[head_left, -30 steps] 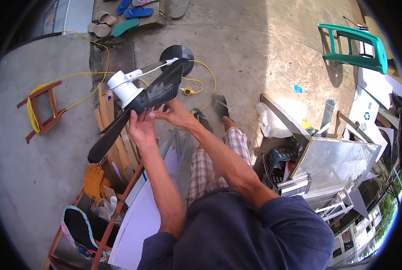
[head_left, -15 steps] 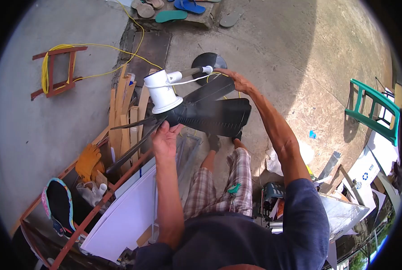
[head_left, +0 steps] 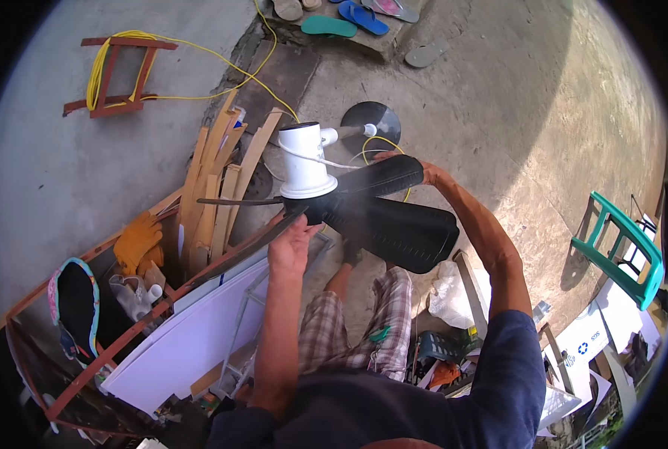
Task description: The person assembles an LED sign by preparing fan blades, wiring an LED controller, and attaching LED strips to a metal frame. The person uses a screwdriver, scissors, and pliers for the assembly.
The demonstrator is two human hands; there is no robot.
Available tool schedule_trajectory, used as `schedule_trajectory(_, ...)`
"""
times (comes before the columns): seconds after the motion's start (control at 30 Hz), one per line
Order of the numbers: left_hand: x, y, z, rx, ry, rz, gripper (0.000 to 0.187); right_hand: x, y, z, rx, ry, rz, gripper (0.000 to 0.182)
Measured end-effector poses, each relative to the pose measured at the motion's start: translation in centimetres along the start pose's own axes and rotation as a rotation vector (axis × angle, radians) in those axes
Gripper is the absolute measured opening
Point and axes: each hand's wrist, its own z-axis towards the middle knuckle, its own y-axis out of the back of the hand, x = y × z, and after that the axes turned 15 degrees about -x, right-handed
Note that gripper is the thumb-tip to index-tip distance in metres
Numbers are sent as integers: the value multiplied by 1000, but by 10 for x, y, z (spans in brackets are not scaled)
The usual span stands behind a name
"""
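Observation:
A fan with a white motor housing [head_left: 302, 165] and long black blades [head_left: 403, 234] is held up in front of me, the housing upright above the blades. My left hand [head_left: 289, 245] is closed under its dark hub, fingers gripping from below. A side rod [head_left: 347, 132] with a white end sticks out to the right, and a loose white cord [head_left: 315, 159] trails across the housing. My right hand [head_left: 426, 170] is behind the upper right blade. Only a few fingertips and the wrist show, so its grip is hidden.
A black disc [head_left: 371, 123] lies on the concrete floor beyond the fan. Wood strips [head_left: 215, 179], an orange glove [head_left: 138, 243] and a white panel [head_left: 188, 337] are at left. Yellow cable [head_left: 199, 97] crosses the ground. A green plastic stool [head_left: 620, 254] lies at right; slippers [head_left: 364, 16] sit ahead.
My right hand has left the end of the rod and gone behind a blade. The blades have turned a little. The whole view has shifted, while my left hand keeps its hold at the hub.

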Motion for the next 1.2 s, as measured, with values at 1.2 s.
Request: schedule_trajectory(1.2, 0, 3, 2, 37, -74, 62, 59, 58, 2, 65, 264, -265, -219, 31)
